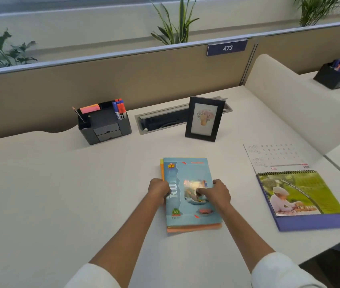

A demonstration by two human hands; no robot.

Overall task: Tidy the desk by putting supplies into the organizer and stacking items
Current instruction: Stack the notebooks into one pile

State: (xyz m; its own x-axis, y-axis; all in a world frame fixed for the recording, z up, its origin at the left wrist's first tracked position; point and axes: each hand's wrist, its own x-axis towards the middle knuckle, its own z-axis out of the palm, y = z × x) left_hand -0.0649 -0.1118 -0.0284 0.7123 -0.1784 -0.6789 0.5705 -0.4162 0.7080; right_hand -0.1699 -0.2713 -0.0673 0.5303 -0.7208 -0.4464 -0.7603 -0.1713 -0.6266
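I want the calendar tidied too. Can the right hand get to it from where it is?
Probably yes. The right hand grips the blue notebook, and only bare desk lies between it and the calendar.

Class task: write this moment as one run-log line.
step: squaring stack | left hand: grips blue notebook left edge | right hand: grips right edge | organizer: markers in
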